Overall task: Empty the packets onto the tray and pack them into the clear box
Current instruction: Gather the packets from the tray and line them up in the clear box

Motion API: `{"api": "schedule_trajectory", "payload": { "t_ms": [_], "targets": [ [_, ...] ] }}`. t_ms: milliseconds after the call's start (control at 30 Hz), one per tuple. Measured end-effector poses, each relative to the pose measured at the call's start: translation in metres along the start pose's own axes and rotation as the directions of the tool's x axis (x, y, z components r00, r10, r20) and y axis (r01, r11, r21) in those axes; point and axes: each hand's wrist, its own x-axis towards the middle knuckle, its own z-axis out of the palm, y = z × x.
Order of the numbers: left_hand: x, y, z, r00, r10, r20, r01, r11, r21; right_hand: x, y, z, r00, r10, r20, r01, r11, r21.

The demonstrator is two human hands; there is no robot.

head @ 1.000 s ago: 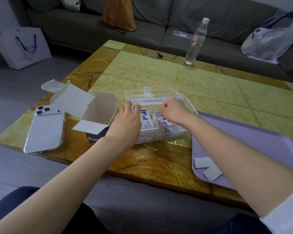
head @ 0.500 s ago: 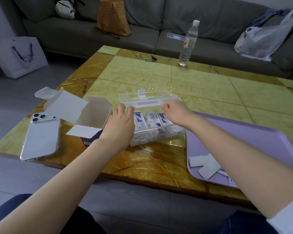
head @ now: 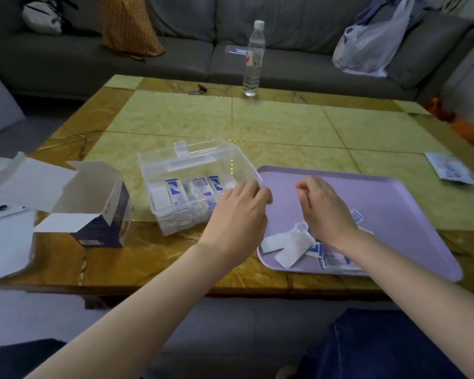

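The clear box [head: 173,170] stands on the table with its lid raised and rows of blue-and-white packets [head: 179,194] inside. To its right lies the purple tray [head: 389,212], with several loose white and blue packets [head: 290,243] near its front left corner. My left hand [head: 237,214] hovers at the box's right side by the tray's left rim, fingers loosely curled, holding nothing. My right hand [head: 323,212] hangs over the tray just above the loose packets, fingers loosely curled and empty.
An opened cardboard carton [head: 93,206] stands left of the box, and a white phone [head: 3,231] lies at the far left. One packet [head: 449,169] lies on the table beyond the tray. A water bottle [head: 253,58] stands at the far edge by the sofa.
Both hands have left the clear box and moved right toward the tray. The view has swung right, so the tray's packets now show fully.
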Motion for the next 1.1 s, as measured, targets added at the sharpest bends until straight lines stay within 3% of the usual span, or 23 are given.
{"api": "schedule_trajectory", "payload": {
  "t_ms": [67,167,267,400,600,867,1100],
  "targets": [
    [0.005,0.015,0.016,0.984,-0.022,0.175,0.019,1.000,0.019,-0.005,0.033,-0.001,0.981,0.151,0.124,-0.141,0.986,-0.084],
    [0.012,0.030,0.038,0.907,-0.103,0.409,0.037,0.986,0.165,-0.014,0.076,-0.006,0.917,0.344,0.202,-0.314,0.935,-0.166],
    [0.016,0.040,0.055,0.839,-0.156,0.521,0.035,0.971,0.235,-0.024,0.093,-0.008,0.865,0.443,0.236,-0.439,0.896,-0.073],
    [0.021,0.045,0.067,0.824,-0.213,0.524,0.078,0.960,0.269,-0.030,0.084,-0.005,0.887,0.374,0.269,-0.387,0.922,-0.006],
    [0.033,0.048,0.070,0.751,-0.284,0.596,0.216,0.959,0.184,-0.027,0.067,-0.003,0.904,0.237,0.355,-0.233,0.971,-0.054],
    [0.036,0.048,0.075,0.728,-0.274,0.628,0.238,0.961,0.143,-0.020,0.059,-0.003,0.872,0.238,0.427,-0.266,0.964,0.005],
    [0.036,0.044,0.071,0.741,-0.274,0.614,0.210,0.962,0.176,-0.014,0.061,-0.011,0.886,0.224,0.406,-0.262,0.964,0.041]
  ]
}}
